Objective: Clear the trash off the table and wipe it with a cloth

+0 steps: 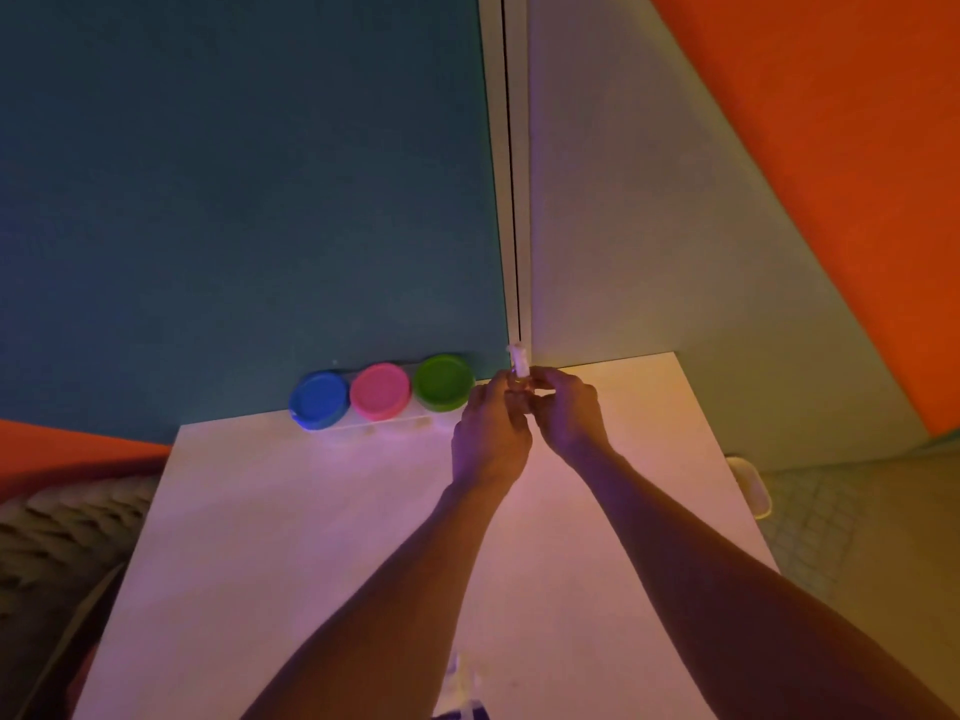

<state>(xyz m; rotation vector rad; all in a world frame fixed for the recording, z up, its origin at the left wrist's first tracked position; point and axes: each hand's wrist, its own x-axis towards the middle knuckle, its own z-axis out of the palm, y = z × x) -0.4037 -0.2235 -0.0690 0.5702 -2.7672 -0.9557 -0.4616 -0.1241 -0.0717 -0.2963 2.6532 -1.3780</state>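
Note:
A white table (322, 537) stretches from the near edge to the wall. Over its far edge, my left hand (491, 433) and my right hand (569, 413) meet around a small pale upright object (519, 362). It looks like a tiny bottle or tube, and only its white top shows above my fingers. Fingers of both hands curl around it. What the object is stays unclear in the dim coloured light.
Three small tubs stand in a row at the table's far edge: blue lid (318, 398), pink lid (380, 390), green lid (444, 381). A pale bin rim (750, 485) sits on the floor right of the table. Something small and white (462, 678) lies near the front edge.

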